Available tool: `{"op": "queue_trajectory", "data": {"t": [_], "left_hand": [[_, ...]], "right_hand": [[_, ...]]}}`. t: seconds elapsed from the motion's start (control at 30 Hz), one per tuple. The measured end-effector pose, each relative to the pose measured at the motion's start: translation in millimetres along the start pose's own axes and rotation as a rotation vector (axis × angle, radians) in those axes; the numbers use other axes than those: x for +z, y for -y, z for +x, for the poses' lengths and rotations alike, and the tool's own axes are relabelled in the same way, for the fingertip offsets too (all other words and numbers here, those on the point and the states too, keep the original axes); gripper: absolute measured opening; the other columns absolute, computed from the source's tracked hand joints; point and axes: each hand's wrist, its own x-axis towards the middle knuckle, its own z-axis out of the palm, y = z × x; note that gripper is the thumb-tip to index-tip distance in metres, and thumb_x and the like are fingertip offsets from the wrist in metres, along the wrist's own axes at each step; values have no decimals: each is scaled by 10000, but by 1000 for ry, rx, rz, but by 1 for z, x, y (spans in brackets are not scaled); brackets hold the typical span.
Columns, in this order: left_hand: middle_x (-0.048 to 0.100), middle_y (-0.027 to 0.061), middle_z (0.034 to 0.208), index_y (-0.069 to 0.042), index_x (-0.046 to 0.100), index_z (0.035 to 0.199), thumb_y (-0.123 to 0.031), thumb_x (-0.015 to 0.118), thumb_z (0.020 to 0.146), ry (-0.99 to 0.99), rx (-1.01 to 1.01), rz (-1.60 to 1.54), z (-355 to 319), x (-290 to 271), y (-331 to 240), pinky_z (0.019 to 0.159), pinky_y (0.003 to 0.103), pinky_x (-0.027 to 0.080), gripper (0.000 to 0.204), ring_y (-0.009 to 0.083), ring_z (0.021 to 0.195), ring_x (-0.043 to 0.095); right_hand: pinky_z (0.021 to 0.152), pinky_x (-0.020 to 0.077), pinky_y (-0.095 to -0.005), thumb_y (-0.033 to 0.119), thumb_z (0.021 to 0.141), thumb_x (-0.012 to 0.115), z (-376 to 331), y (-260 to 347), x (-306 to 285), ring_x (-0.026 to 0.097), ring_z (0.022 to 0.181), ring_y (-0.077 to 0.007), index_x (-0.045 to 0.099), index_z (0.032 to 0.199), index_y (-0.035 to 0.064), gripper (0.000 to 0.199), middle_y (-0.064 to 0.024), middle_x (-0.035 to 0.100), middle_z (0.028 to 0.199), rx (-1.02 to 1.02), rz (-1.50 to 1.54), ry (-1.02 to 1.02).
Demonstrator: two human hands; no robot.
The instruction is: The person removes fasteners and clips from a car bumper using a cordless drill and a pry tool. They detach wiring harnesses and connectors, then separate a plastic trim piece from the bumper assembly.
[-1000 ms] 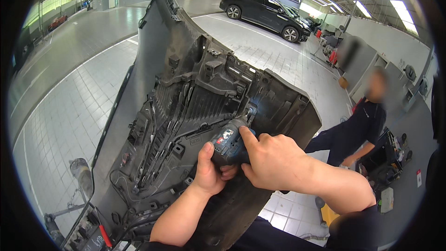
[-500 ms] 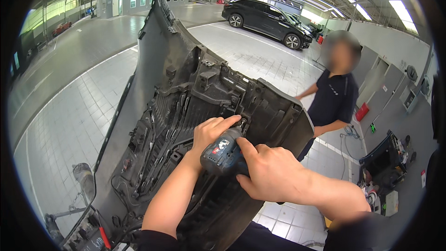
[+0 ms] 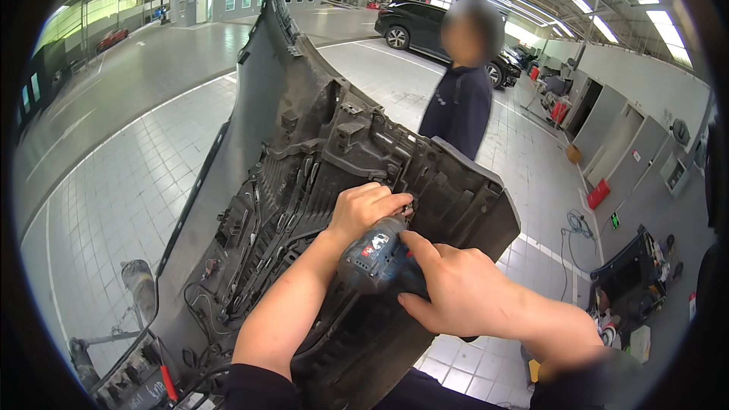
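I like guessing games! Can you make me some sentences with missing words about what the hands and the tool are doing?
1. The right hand grips a blue cordless ____.
2. The left hand rests at the tool's ____ end, against the bumper.
3. The bumper shows its ____ side, with ribs and wires.
4. A person in dark clothes stands ____ the bumper.

Missing words: drill; front; inner; behind

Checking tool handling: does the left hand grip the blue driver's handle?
No: the right hand grips the blue driver; the left hand rests near its nose.
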Motion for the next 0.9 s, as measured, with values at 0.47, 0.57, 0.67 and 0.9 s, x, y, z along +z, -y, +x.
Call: {"op": "queue_trajectory", "data": {"t": [0.47, 0.57, 0.67, 0.9], "left_hand": [[542, -19, 705, -59, 644, 1022, -208, 727, 894, -403, -1274, -203, -75, -273, -52, 499, 246, 378, 214, 80, 611, 494], [502, 24, 757, -84, 539, 956, -201, 624, 920, -913, -1323, -301, -112, -398, -108, 480, 248, 326, 149, 130, 639, 476], [506, 41, 849, -95, 526, 952, -210, 580, 904, -1123, -1352, -94, -139, -465, -208, 516, 247, 342, 135, 157, 736, 482], [561, 26, 740, -10, 631, 962, -30, 584, 812, -1019, -1818, 203, -237, -496, -323, 461, 240, 373, 159, 130, 604, 526]], "right_hand": [[778, 561, -444, 68, 650, 796, 41, 97, -7, 690, 874, -436, 526, 1313, -63, 728, -260, 682, 972, -592, -1, 152], [651, 573, -448, 110, 766, 705, 70, 144, 22, 688, 719, -406, 525, 1221, -105, 534, -242, 655, 849, -880, -136, 200], [738, 584, -474, 132, 808, 645, 103, 188, 89, 704, 828, -429, 542, 1175, -77, 435, -272, 680, 908, -942, -295, 365], [890, 561, -483, 146, 835, 614, 162, 263, 227, 681, 1034, -424, 520, 1318, -11, 516, -274, 673, 1127, -979, -438, 466]]}}
